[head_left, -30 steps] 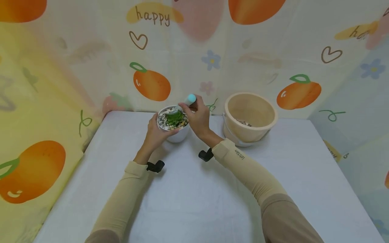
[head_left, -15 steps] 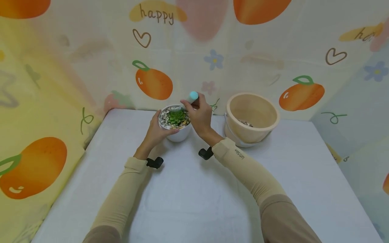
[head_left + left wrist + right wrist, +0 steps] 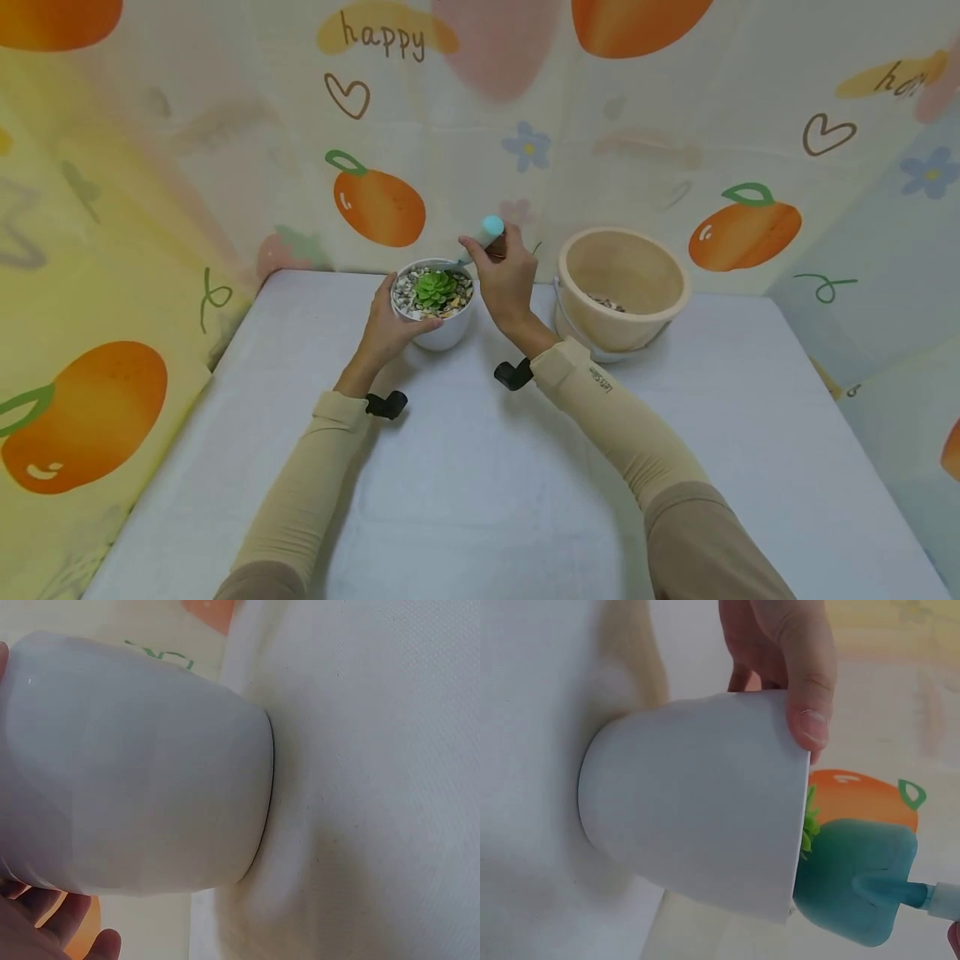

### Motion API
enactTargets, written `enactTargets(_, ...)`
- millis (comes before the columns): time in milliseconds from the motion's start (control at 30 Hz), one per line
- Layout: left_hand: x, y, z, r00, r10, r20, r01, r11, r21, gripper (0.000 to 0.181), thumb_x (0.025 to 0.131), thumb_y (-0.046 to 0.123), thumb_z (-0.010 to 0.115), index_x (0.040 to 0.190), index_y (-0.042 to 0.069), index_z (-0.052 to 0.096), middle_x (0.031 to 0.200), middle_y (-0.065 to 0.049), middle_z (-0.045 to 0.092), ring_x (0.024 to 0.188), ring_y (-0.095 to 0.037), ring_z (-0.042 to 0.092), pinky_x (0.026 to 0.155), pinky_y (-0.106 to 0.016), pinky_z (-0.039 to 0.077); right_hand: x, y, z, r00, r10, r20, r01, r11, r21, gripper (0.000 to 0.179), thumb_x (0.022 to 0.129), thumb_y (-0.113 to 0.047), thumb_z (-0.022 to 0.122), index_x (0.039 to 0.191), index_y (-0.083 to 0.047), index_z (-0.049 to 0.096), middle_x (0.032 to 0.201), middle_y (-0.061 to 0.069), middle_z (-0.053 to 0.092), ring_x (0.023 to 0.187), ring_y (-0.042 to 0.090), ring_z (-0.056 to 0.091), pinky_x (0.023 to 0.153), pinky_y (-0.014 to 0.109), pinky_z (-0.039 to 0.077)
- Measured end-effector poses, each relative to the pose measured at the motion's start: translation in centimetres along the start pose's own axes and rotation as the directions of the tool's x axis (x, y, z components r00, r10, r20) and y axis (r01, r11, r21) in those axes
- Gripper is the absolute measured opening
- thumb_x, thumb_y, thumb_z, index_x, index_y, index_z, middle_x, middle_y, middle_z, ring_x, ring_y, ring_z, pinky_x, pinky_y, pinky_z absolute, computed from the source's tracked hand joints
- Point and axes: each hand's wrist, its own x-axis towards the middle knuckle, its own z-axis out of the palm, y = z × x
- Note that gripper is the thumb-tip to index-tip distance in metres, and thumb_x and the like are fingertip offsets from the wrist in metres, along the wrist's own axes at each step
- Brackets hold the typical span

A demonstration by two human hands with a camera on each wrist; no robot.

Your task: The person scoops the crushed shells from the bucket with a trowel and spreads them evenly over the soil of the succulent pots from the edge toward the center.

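A white plant pot [image 3: 444,336] stands upright on the table, holding a green succulent [image 3: 435,289] ringed by grey, white and tan pebbles [image 3: 408,297]. My left hand [image 3: 388,323] grips its left side, with the thumb along the near rim, as the right wrist view also shows. In my right hand [image 3: 510,282] is a small garden trowel [image 3: 486,237], pinched by its pale handle with a light blue end. Its teal blade [image 3: 851,881] is tilted at the pot's rim, beside the succulent; the blade's tip is hidden behind the rim in the right wrist view.
To the right stands a beige bucket [image 3: 622,329] with a white handle and a few pebbles inside. A white cloth covers the table [image 3: 480,483]. A fruit-patterned cloth wall [image 3: 465,150] rises close behind the pot.
My right hand has moved up and to the right with the trowel, away from over the succulent, which shows fully now. The left hand keeps its hold on the pot.
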Motion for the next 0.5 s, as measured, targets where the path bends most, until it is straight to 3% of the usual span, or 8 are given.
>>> enactTargets(500,0.0,-0.2,0.1,0.999,0.032,-0.006,-0.032,0.999,-0.011,0.114,0.072,0.037,0.086,0.155,0.009,0.013,0.154,-0.018,0.027,0.141,-0.033,0.031,0.115,-0.057,0.026,0.6,-0.8,-1.1,0.999,0.019,-0.036,-0.019,1.000,-0.013,0.039,0.084,-0.023,0.077,0.106,0.005,0.060,0.085,0.019,0.074,0.074,0.024,0.073,0.068,0.033,0.059)
